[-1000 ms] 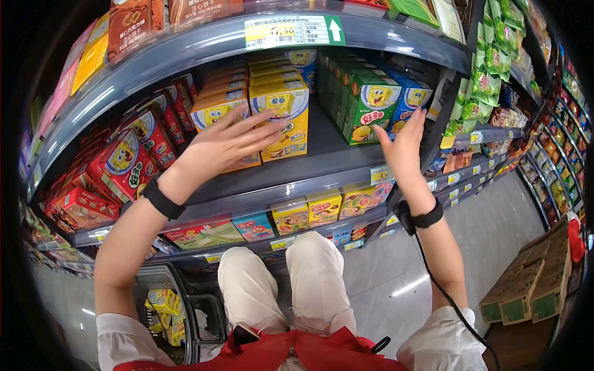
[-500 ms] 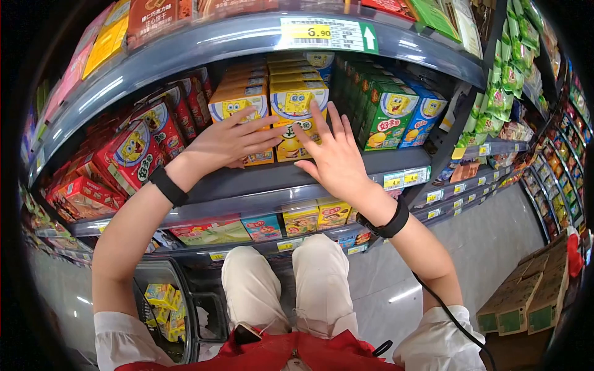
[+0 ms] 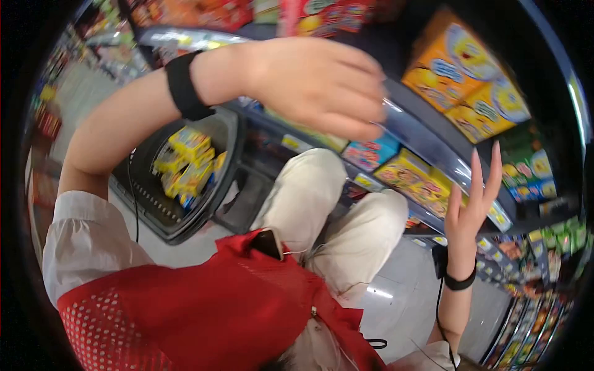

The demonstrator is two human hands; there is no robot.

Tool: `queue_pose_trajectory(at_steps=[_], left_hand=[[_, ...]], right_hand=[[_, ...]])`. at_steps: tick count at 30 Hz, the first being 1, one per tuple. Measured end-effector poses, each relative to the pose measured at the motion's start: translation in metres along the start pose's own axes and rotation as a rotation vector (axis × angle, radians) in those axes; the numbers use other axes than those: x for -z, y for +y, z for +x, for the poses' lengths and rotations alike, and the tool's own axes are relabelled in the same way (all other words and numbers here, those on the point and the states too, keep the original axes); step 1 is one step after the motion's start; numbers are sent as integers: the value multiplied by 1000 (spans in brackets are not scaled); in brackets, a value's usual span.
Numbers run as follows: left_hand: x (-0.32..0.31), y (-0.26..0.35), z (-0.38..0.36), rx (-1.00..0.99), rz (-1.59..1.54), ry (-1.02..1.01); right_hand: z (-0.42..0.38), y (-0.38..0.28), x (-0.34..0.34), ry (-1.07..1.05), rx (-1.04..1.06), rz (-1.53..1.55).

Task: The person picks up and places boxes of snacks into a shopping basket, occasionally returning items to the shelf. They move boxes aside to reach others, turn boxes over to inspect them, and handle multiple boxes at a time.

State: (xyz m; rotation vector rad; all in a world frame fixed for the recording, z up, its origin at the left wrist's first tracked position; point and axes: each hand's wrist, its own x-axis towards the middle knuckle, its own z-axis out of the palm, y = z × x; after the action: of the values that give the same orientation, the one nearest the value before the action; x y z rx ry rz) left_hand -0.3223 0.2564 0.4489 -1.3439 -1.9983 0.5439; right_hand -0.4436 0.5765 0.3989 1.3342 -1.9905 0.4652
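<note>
My left hand [image 3: 322,86], wearing a black wristband, hangs in front of the shelf with its back towards me. Motion blurs its bent fingers, and whatever lies under the palm is hidden. My right hand [image 3: 471,207] is raised at the right, its fingers spread and holding nothing. Just above those fingertips, on the shelf, stand a yellow cartoon snack box [image 3: 487,111] and an orange snack box [image 3: 448,65] side by side. Green snack boxes [image 3: 526,164] are to the right of them.
A dark shopping basket [image 3: 226,167] containing several yellow packs [image 3: 189,164] stands on the floor at the left. Yellow boxes [image 3: 417,179] and a blue pack [image 3: 371,151] line the lower shelf. My bent knees [image 3: 315,179] are close to it.
The view has swung left towards the basket. Both hands have come away from the yellow and orange boxes, which stay on the shelf. My left hand has moved nearer the camera.
</note>
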Motion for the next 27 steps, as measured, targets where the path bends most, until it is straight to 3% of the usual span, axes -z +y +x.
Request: queue_pose_trajectory(at_steps=[3, 5, 7, 10, 12, 14, 16, 22, 27], left_hand=[[32, 57, -80, 223, -199, -181], [37, 96, -139, 557, -305, -329], [25, 140, -205, 935, -296, -472], [-14, 202, -286, 1741, -373, -519], [-43, 250, -342, 2196, -808, -631], [-72, 308, -393, 1873, -1059, -1108], [-95, 345, -413, 1638, -1253, -1288], [-171, 383, -428, 1252, -1525, -1491], [-158, 354, -424, 1269, -1591, -1598]], right_hand=[[-23, -24, -25, -59, 93, 123], [-25, -44, -46, -137, 99, 195], [-23, -64, -68, -213, 109, 266], [-14, -88, -93, -324, 130, 345], [-5, -98, -104, -365, 168, 408], [1, -104, -110, -401, 189, 440], [3, -108, -113, -442, 181, 445], [-11, -96, -99, -481, -43, 416], [-22, -89, -85, -422, -89, 417]])
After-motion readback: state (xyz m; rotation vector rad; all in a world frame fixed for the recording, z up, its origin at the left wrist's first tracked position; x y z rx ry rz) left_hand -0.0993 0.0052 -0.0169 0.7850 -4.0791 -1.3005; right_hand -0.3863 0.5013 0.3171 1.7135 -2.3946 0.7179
